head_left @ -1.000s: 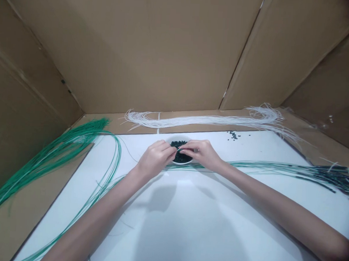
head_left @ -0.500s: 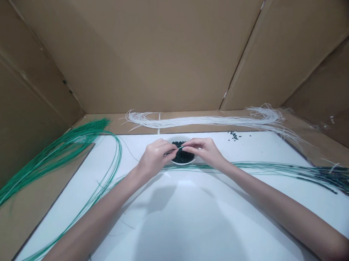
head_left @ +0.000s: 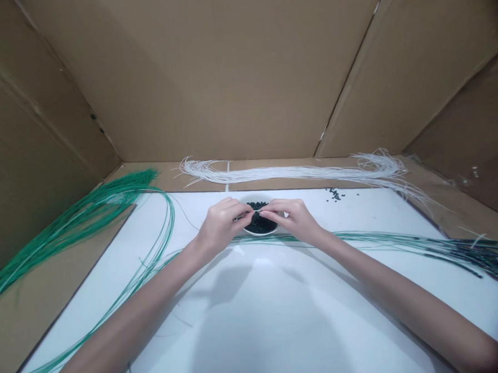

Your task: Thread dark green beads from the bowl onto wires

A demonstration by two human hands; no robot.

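Note:
Over a white bowl (head_left: 260,234) of small black beads (head_left: 261,224), my two hands meet nearly fingertip to fingertip. My left hand (head_left: 222,221) is closed in a pinch on a thin strand (head_left: 256,211), whose pale end shows in the narrow gap between the hands. A dark bit shows below the left fingers, too small to name. Thumb and forefinger of my right hand (head_left: 292,216) are pinched at the strand's end; whatever lies between them is too small to make out. Green strands (head_left: 288,238) run across the table behind my wrists and beside the bowl.
A thick bundle of green strands (head_left: 71,233) lies at the left, and a white bundle (head_left: 283,172) along the back. Loose black beads (head_left: 334,195) are scattered at the back right. Dark-beaded strand ends (head_left: 479,254) lie at the right. Cardboard walls (head_left: 222,68) enclose the table (head_left: 275,321).
My fingertips have drawn slightly closer together, and less of the pale strand shows between them. The bowl and bundles have stayed in place.

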